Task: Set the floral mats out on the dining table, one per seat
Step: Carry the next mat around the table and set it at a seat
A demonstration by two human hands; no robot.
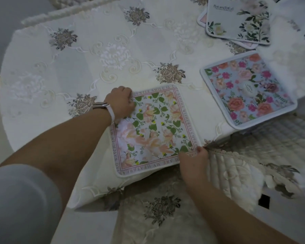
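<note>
A peach-flowered mat (155, 131) lay at the near edge of the bench (60, 67), the left hand (121, 103) gripping its far left corner, the right hand (194, 161) pinching its near right corner. A blue floral mat (248, 88) lay alongside, with stacked mats (239, 20) beyond.

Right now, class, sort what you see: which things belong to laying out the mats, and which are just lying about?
Job: peach-flowered mat, gripped by left hand and right hand; blue rose mat; stacked mats.
Lying about: tablecloth; wristwatch; quilted chair cover.
</note>
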